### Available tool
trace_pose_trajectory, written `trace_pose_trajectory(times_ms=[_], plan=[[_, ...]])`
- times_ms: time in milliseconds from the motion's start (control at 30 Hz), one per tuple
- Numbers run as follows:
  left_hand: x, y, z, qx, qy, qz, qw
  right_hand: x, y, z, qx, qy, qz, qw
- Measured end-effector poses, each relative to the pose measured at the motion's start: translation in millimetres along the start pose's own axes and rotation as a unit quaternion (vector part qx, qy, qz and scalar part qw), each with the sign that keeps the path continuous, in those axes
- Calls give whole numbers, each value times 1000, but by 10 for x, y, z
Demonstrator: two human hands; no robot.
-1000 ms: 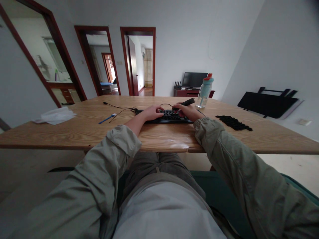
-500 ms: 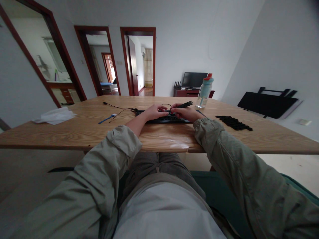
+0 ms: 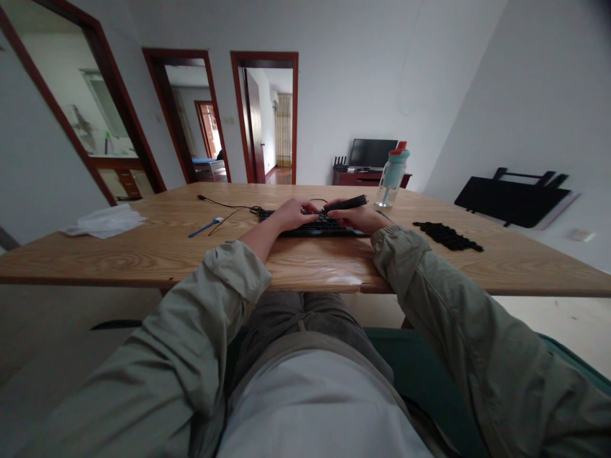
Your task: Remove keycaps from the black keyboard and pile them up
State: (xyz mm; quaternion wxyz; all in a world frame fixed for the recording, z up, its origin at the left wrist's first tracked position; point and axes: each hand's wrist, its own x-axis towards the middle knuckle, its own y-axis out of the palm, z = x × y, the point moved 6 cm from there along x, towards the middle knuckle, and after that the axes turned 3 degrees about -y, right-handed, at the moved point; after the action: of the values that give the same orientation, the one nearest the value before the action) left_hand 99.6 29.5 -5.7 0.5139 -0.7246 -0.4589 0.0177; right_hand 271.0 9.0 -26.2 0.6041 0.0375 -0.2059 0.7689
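Observation:
A black keyboard [image 3: 310, 231] lies on the wooden table in front of me, partly hidden under both hands. My left hand [image 3: 294, 215] rests over its middle, thumb and fingers apart and bent down towards the keys. In my right hand [image 3: 359, 217], closed fingers grip a slim black tool [image 3: 351, 203] that lies slantwise across the hand. Its working end is down among the keys close to my left fingertips, too small to make out. To the right lies a flat cluster of small black pieces [image 3: 449, 236] that look like keycaps.
A blue brush [image 3: 205, 228] and a black cable [image 3: 224, 203] lie left of the keyboard on the table [image 3: 315, 261]. Farther left is a crumpled white cloth [image 3: 105, 221]. A clear bottle with a red and teal lid [image 3: 392, 175] stands behind my right hand.
The black tool has tilted a little and its back end has dipped slightly. Both hands have shifted only slightly over the keyboard.

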Motion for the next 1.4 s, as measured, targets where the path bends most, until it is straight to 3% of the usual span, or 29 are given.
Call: trace_pose_trajectory(times_ms=[433,733,933,1200,1400], plan=[[1,-27,-22,-19,7,-19,1000,-43,8,62,10,-2,-12,1000],[15,-64,11,10,10,-55,998,-35,-60,89,41,8,-74,996],[22,-66,71,17,-1,-58,998,-23,-241,77,-44,14,-153,987],[6,-65,36,29,-18,-36,999,-1,-212,88,-216,3,-124,968],[0,-63,29,24,-22,-30,999,-44,-206,96,-247,29,-108,963]])
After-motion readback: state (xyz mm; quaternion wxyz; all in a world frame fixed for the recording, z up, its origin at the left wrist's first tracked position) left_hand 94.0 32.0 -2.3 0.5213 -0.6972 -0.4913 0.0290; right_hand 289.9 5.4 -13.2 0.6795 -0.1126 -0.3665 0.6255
